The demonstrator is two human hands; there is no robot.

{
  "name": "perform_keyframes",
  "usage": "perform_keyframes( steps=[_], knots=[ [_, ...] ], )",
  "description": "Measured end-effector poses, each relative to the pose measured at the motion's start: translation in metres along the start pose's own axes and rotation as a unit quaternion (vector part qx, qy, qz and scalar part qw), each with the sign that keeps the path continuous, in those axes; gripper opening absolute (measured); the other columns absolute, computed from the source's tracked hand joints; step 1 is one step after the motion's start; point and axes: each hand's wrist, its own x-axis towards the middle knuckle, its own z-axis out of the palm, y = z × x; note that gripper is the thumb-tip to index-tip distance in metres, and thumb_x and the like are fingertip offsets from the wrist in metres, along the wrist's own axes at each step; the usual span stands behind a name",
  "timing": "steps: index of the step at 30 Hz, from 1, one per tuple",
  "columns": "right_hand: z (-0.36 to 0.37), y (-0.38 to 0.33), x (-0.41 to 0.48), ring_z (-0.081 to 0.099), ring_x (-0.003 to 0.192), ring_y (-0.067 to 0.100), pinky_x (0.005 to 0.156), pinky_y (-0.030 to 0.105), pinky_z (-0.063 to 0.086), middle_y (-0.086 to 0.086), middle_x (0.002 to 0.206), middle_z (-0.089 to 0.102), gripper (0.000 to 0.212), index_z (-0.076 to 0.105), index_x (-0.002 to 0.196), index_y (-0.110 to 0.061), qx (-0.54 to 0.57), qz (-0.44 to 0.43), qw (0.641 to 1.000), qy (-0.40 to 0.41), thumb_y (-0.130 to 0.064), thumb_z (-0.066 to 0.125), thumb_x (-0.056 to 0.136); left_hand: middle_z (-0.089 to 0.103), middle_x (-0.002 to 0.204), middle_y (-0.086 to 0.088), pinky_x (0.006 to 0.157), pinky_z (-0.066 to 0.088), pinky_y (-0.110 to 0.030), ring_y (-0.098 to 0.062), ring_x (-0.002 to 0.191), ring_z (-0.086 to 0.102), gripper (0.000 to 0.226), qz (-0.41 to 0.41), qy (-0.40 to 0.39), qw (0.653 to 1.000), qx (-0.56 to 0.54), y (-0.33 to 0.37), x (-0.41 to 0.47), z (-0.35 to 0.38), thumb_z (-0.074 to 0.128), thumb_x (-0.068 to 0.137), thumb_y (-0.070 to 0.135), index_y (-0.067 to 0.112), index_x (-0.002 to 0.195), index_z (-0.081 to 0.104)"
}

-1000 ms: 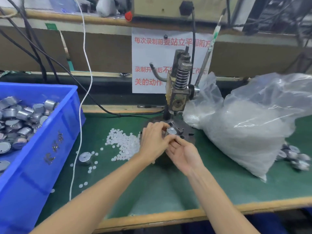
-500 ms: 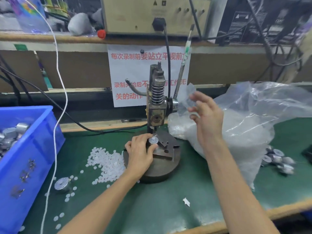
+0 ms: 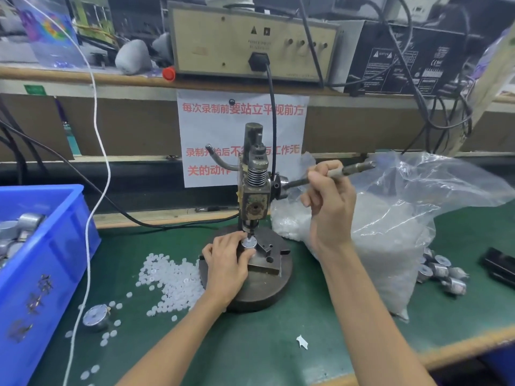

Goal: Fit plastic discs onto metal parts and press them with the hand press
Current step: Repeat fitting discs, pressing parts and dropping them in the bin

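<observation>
At the hand press (image 3: 255,188), R hand (image 3: 328,201) now curls round the lever (image 3: 354,168). 0.5 s ago it hung open beside the lever, which stood near upright. The lever now points to approx 3 o'clock and the ram tip (image 3: 250,233) meets the part, so prob. the press stroke is on. The metal part (image 3: 249,243) sits on the fixture block (image 3: 267,263), at 1 o'clock of L hand (image 3: 225,263), whose thumb and fingertips pinch its sides. Whether a disc is fitted: can't tell.

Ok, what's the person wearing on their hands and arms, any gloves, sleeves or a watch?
Nothing. The left hand and right hand are gloveless, no rings visible. The left forearm and right forearm are bare to the frame edge: no sleeves, watch or wristband in view.
</observation>
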Motion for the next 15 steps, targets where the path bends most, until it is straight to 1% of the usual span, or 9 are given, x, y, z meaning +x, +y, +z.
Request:
perform_keyframes(
  steps=[3, 6, 7, 8, 10, 11, 13, 14, 15],
  knots=[
    [0.008, 0.0, 0.004, 0.025, 0.046, 0.002, 0.046, 0.023, 0.019, -0.016, 0.052, 0.034, 0.027, 0.033, 0.061, -0.016, -0.008, -0.012, 0.999, 0.035, -0.003, 0.05, 0.077, 0.06, 0.119, 0.005, 0.087, 0.014, -0.022, -0.015, 0.113, 0.045, 0.03, -0.001, -0.001, 1.0, 0.002, 0.0, 0.0, 0.0, 0.062, 0.088, 0.029, 0.017, 0.116, 0.06],
    [0.017, 0.001, 0.024, 0.03, 0.049, 0.005, 0.048, 0.021, 0.027, -0.01, 0.055, 0.04, 0.022, 0.044, 0.06, -0.015, -0.035, -0.014, 0.996, 0.084, -0.009, 0.055, 0.078, 0.06, 0.119, 0.006, 0.087, 0.014, -0.022, -0.014, 0.113, 0.045, 0.031, 0.0, 0.002, 1.0, -0.002, 0.0, 0.001, 0.0, 0.062, 0.088, 0.029, 0.018, 0.116, 0.06],
    [0.02, 0.0, 0.035, 0.033, 0.048, 0.005, 0.048, 0.02, 0.03, -0.005, 0.061, 0.046, 0.012, 0.053, 0.069, -0.013, -0.035, 0.0, 0.996, 0.086, -0.01, 0.055, 0.08, 0.06, 0.12, 0.007, 0.086, 0.014, -0.022, -0.014, 0.113, 0.045, 0.03, 0.001, 0.003, 1.0, -0.003, 0.0, 0.001, 0.0, 0.062, 0.088, 0.03, 0.019, 0.116, 0.06],
    [0.025, -0.001, 0.045, 0.037, 0.049, 0.004, 0.047, 0.019, 0.033, 0.0, 0.073, 0.053, 0.007, 0.059, 0.086, -0.008, -0.029, 0.025, 0.996, 0.081, -0.008, 0.053, 0.084, 0.059, 0.12, 0.007, 0.086, 0.014, -0.022, -0.013, 0.113, 0.045, 0.03, 0.002, 0.003, 1.0, -0.003, 0.0, 0.001, 0.0, 0.062, 0.088, 0.03, 0.02, 0.116, 0.06],
    [0.032, 0.001, 0.059, 0.05, 0.062, 0.004, 0.05, 0.018, 0.042, 0.009, 0.109, 0.059, 0.036, 0.053, 0.123, -0.002, -0.016, 0.093, 0.994, 0.056, 0.002, 0.046, 0.088, 0.058, 0.118, 0.013, 0.086, 0.014, -0.022, -0.01, 0.111, 0.044, 0.031, -0.006, 0.001, 1.0, -0.008, 0.001, 0.0, 0.0, 0.064, 0.085, 0.035, 0.023, 0.114, 0.06],
    [0.031, 0.005, 0.059, 0.056, 0.072, 0.006, 0.053, 0.018, 0.045, 0.008, 0.123, 0.056, 0.044, 0.048, 0.132, -0.003, -0.018, 0.116, 0.992, 0.041, 0.004, 0.045, 0.088, 0.056, 0.116, 0.018, 0.086, 0.014, -0.022, -0.007, 0.109, 0.042, 0.034, -0.01, -0.002, 1.0, -0.011, 0.001, 0.0, -0.001, 0.065, 0.083, 0.039, 0.026, 0.113, 0.059],
    [0.02, 0.02, 0.043, 0.061, 0.091, 0.011, 0.058, 0.018, 0.049, 0.001, 0.127, 0.056, 0.045, 0.049, 0.132, -0.009, -0.058, 0.127, 0.99, 0.032, 0.002, 0.048, 0.089, 0.051, 0.113, 0.022, 0.087, 0.015, -0.023, -0.003, 0.107, 0.04, 0.04, -0.011, -0.009, 1.0, -0.018, -0.001, -0.001, 0.0, 0.068, 0.077, 0.048, 0.029, 0.111, 0.057],
    [0.009, 0.03, 0.029, 0.062, 0.094, 0.012, 0.058, 0.018, 0.049, -0.003, 0.123, 0.057, 0.041, 0.052, 0.128, -0.012, -0.086, 0.121, 0.988, 0.049, 0.0, 0.05, 0.089, 0.052, 0.114, 0.021, 0.087, 0.016, -0.023, -0.004, 0.108, 0.041, 0.041, -0.007, -0.009, 1.0, -0.02, -0.002, -0.001, 0.0, 0.069, 0.075, 0.05, 0.029, 0.109, 0.057],
    [-0.004, 0.039, 0.015, 0.062, 0.088, 0.012, 0.056, 0.017, 0.047, -0.005, 0.117, 0.06, 0.034, 0.057, 0.119, -0.015, -0.109, 0.116, 0.984, 0.081, 0.0, 0.05, 0.089, 0.054, 0.117, 0.018, 0.087, 0.016, -0.024, -0.007, 0.11, 0.043, 0.04, -0.003, -0.008, 1.0, -0.019, -0.003, 0.0, 0.0, 0.07, 0.075, 0.05, 0.028, 0.106, 0.058]
  ],
)
